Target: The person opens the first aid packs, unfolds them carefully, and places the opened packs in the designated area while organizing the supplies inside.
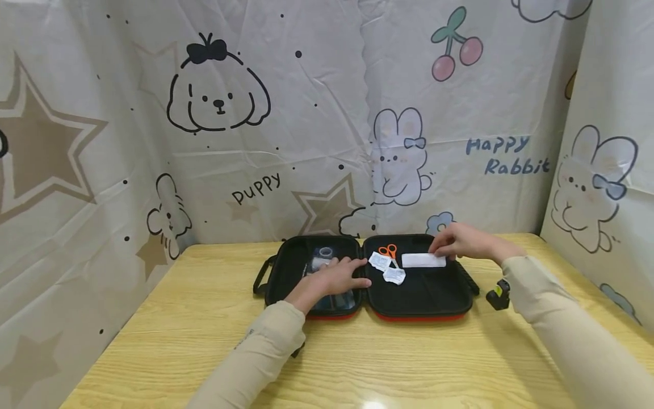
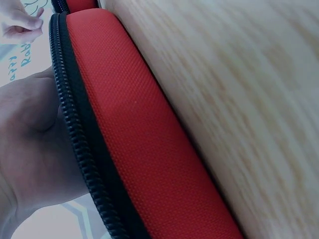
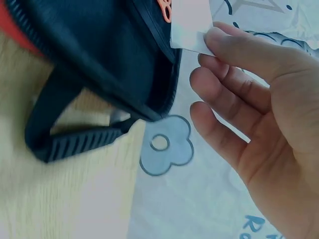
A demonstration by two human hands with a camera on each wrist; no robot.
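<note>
An open black-lined case (image 1: pixel 419 298) with a red outside lies flat on the table. At the far right of its right half, my right hand (image 1: pixel 462 241) pinches one end of a flat white rectangular packet (image 1: pixel 424 260) between thumb and forefinger; the right wrist view shows the other fingers loosely bent. Orange-handled scissors (image 1: pixel 390 251) and two small white printed packets (image 1: pixel 380 261) lie left of it. My left hand (image 1: pixel 334 276) is over the left half with its fingers spread toward the middle hinge, partly covering a clear pocket with a ring-shaped roll (image 1: pixel 325 252).
Black carry handles stick out at the case's left (image 1: pixel 260 275) and right sides. A small black object with a yellow-green part (image 1: pixel 498 295) sits on the wooden table (image 1: pixel 204 318) by the right sleeve. A printed cloth (image 1: pixel 306 113) hangs behind and at both sides.
</note>
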